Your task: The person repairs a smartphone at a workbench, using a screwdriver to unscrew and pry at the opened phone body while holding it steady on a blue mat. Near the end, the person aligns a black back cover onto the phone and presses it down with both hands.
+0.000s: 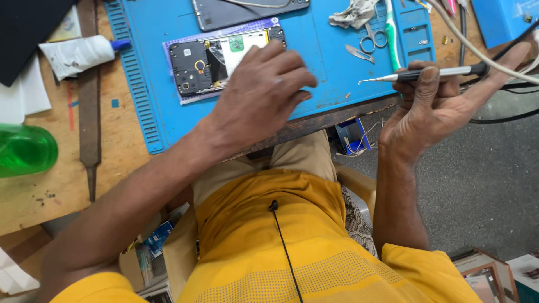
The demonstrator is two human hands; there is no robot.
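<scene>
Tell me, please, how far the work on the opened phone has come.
Done: the opened phone lies on the blue mat with its back cover off and its inner parts bare. In hand: the left hand rests on the phone, and the right hand holds a precision screwdriver beside it. Left: the phone is not yet closed.

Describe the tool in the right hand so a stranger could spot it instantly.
Start at the blue work mat on the wooden bench and go to its right edge. There the right hand holds a slim precision screwdriver level, tip pointing left. Unlike the scissors lying nearby, it is pen-shaped, silver with a black grip.
</scene>
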